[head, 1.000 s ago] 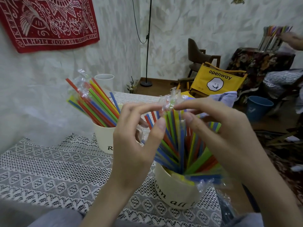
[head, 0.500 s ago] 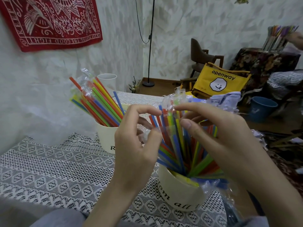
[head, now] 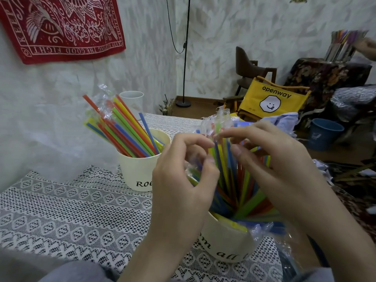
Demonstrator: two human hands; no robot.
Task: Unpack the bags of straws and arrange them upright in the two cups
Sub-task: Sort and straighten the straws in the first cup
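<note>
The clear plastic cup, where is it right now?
The clear plastic cup stands at the table's far left, by the wall, behind the straws in the back cream cup.

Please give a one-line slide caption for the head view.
Both hands pinch clear plastic wrap over colourful straws in the near cream cup.

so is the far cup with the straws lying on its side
No, the far cup stands upright on the lace tablecloth, its straws leaning out toward the left.
</note>
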